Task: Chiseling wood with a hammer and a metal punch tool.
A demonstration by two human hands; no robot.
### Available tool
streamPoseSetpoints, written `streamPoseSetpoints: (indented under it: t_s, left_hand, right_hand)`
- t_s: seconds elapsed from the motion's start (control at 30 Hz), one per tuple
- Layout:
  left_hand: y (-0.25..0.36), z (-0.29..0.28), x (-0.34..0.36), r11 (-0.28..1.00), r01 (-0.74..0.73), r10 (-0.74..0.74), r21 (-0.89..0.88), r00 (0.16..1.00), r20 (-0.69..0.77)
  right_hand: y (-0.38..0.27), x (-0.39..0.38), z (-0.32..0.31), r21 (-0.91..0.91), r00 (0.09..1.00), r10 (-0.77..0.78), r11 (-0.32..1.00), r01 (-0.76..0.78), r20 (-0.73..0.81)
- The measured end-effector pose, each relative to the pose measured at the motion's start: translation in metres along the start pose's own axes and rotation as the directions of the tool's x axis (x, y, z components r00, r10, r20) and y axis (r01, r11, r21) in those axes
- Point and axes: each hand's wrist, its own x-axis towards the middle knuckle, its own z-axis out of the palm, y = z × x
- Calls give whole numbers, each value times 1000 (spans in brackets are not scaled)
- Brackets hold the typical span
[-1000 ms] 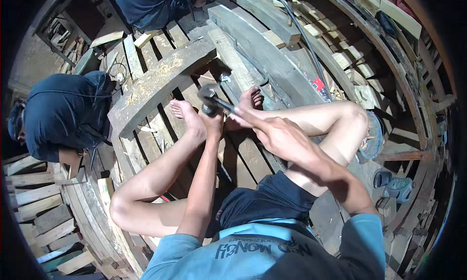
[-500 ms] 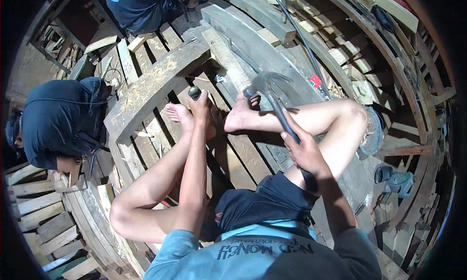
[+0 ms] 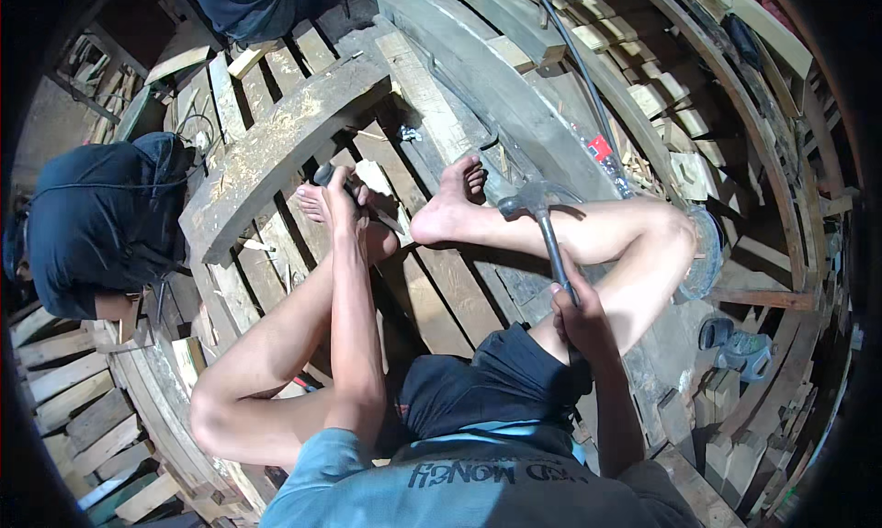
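Hammer – dark handle, steel head raised over shin, right hand fingers wrapped tight. Left hand fingers closed on dark tool nr plank – curved timber hull w/ slats.

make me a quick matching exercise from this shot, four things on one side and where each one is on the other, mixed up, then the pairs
1. hammer
2. dark-handled tool
3. plastic bottle
4. pair of sandals

a. gripped in the left hand
b. lying beside the hose on the planks
c. raised in the right hand
d. on the boards, far right

Pairs: 1-c, 2-a, 3-b, 4-d
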Motion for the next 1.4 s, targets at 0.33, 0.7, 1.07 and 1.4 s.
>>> streamPoseSetpoints:
  t_s: [0.33, 0.7, 1.07, 1.4]
  left_hand:
    - [28, 52, -54, 993, -117, 107, 34, 969, 223]
    - [154, 57, -52, 659, -418, 430, 625, 891, 143]
    - [44, 25, 0, -110, -818, -103, 565, 575, 812]
    - [42, 15, -12, -159, -885, -354, 438, 465, 811]
  right_hand:
    - [13, 17, 4, -109, 997, -31, 993, 39, 68]
    - [19, 33, 0, 120, 992, -58, 992, 45, 110]
    - [14, 19, 6, -7, 988, -21, 1000, 22, 154]
    - [19, 36, 4, -3, 987, -52, 999, 53, 151]
